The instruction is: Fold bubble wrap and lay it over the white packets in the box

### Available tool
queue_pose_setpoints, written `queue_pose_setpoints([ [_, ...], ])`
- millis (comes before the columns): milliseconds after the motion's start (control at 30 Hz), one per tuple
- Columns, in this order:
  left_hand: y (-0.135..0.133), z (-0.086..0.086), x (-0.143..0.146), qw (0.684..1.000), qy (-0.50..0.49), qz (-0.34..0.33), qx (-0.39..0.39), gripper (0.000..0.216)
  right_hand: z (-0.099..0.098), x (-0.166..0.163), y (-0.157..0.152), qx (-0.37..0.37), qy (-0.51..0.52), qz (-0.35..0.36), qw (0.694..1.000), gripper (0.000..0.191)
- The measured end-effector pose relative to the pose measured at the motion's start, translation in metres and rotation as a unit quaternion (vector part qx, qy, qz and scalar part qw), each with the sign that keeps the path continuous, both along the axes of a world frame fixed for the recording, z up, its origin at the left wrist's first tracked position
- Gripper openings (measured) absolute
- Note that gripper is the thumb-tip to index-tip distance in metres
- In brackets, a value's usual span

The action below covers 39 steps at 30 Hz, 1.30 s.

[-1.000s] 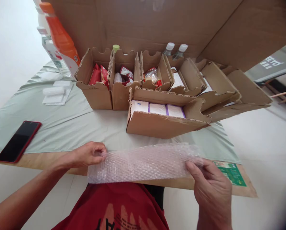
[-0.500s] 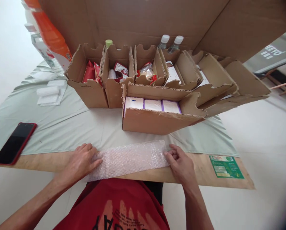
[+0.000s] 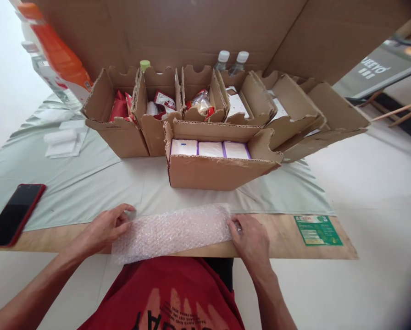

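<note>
A strip of clear bubble wrap [image 3: 173, 232] lies flat along the near edge of the wooden table [image 3: 281, 238]. My left hand [image 3: 104, 228] rests at its left end with curled fingers touching the wrap. At the right end my right hand [image 3: 251, 238] presses down, fingers bent on the wrap's edge. Just beyond stands a low cardboard box [image 3: 215, 170] holding three white packs with purple edges [image 3: 210, 148].
A row of cardboard compartments [image 3: 150, 123] with red snack packets stands behind, against a tall cardboard sheet. Bottles [image 3: 56, 57] stand far left, folded white wrap [image 3: 61, 140] and a red phone [image 3: 13, 213] lie on the pale green cloth. A green card [image 3: 317, 230] lies at right.
The bubble wrap came down from being held stretched in the air to lying flat on the table edge. Both hands moved inward and now press its ends.
</note>
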State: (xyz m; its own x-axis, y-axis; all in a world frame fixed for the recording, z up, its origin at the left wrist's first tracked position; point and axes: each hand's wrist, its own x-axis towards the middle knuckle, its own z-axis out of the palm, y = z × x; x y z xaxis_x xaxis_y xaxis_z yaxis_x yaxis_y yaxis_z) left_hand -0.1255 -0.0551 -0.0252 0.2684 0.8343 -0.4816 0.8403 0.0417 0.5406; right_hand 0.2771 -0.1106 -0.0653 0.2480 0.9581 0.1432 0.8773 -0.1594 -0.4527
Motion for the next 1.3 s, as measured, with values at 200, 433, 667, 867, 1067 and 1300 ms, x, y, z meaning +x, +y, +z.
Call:
queue_pose_setpoints([
  [200, 0.01, 0.014, 0.012, 0.996, -0.029, 0.0, 0.081, 0.037, 0.016, 0.003, -0.006, 0.041, 0.075, -0.04, 0.996, 0.038],
  [433, 0.025, 0.017, 0.067, 0.943, -0.043, 0.008, 0.331, 0.033, 0.017, 0.036, 0.004, 0.104, 0.083, -0.124, 0.983, 0.054],
  [667, -0.008, 0.015, 0.099, 0.926, -0.368, 0.08, -0.003, 0.038, 0.049, -0.039, -0.006, 0.189, -0.018, 0.038, 0.981, 0.047],
  [867, -0.002, 0.001, 0.1, 0.906, -0.374, 0.194, -0.047, 0.062, 0.044, -0.109, 0.002, 0.146, 0.087, 0.28, 0.945, 0.046],
  [1067, 0.0, -0.018, 0.089, 0.958, -0.212, 0.128, 0.146, 0.043, 0.033, -0.071, 0.004, 0.199, 0.003, 0.238, 0.951, 0.02],
  [1300, -0.016, -0.005, 0.097, 0.906, -0.089, -0.055, 0.41, 0.033, 0.023, -0.071, 0.017, 0.185, -0.055, 0.25, 0.949, 0.043],
])
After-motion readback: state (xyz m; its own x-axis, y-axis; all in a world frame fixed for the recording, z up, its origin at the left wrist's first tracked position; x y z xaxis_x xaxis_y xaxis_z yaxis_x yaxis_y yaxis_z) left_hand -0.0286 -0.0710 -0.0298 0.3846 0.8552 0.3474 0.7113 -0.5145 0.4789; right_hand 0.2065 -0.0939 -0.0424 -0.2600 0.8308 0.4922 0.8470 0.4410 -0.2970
